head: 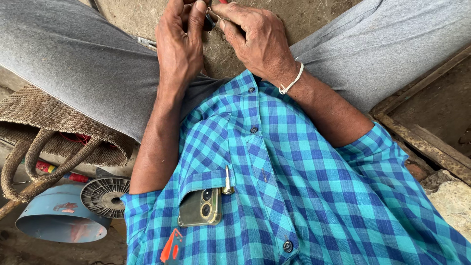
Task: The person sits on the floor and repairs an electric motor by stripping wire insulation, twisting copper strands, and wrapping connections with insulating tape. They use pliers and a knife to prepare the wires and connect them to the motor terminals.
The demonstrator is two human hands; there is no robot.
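Hands meet at the top edge of the head view, above the person's lap. The left hand (179, 44) has its fingers curled in and pressed together, fingertips pinching a small dark part (210, 20) that sits between the two hands. The right hand (257, 41) closes on the same spot from the other side, thumb and forefinger pinched around a thin pale wire (216, 12) right beside the dark part; what exactly the piece is cannot be told, since it is tiny and partly cut off by the frame. A white band (292, 82) circles the right wrist.

Both forearms run down toward a blue and teal checked shirt (294, 196). Its chest pocket holds a phone (200, 208) with its camera lenses showing, and a pen (227, 181) is clipped just beside it. Grey trousers (83, 68) cover the spread knees, with bare dirt floor (137, 14) between them, under the hands.

To the person's left, a woven fibre bag (44, 122) with looped handles lies on the floor, something red showing under it. Near it stands a blue metal housing (56, 216), touching a round ribbed fan piece (104, 196). On the right side, weathered wooden planks (431, 142) lie near a rough stone (454, 201).
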